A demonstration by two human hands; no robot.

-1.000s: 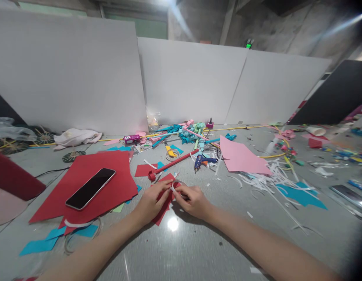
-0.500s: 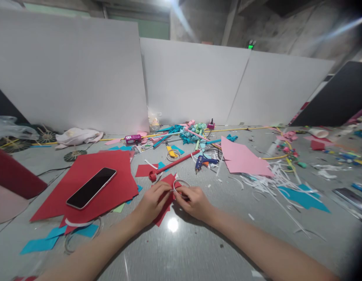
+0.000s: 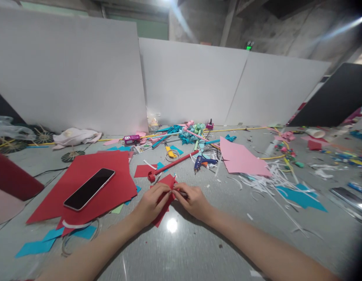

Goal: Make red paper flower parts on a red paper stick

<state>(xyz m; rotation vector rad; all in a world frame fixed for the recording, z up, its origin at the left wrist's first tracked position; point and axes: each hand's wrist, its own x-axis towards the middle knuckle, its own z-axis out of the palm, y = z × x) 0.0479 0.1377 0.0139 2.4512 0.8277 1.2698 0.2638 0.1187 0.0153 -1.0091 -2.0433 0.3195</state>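
My left hand (image 3: 153, 201) is closed in a pinch over a small sheet of red paper (image 3: 167, 180). Its fingertips meet those of my right hand (image 3: 194, 200), and what they pinch is too small to make out. Between the curled fingers of my right hand a thin, greyish edge of a roll of tape (image 3: 183, 194) shows; the rest of the ring is hidden. Just beyond the hands lies a rolled red paper stick (image 3: 178, 161) with a curled end. A blue glue gun (image 3: 203, 162) rests on its side to the right of that stick.
At left, a black phone (image 3: 89, 189) lies on large red paper (image 3: 122, 173). Pink paper (image 3: 242, 158), white strips (image 3: 276, 179) and blue paper (image 3: 304, 197) spread to the right. Teal and pink paper pieces (image 3: 192, 132) are heaped before white panels (image 3: 192, 82).
The ring of tape, standing upright by my right hand before, has tipped down and is mostly hidden in its fingers. My fingertips have come together. The view has shifted slightly.
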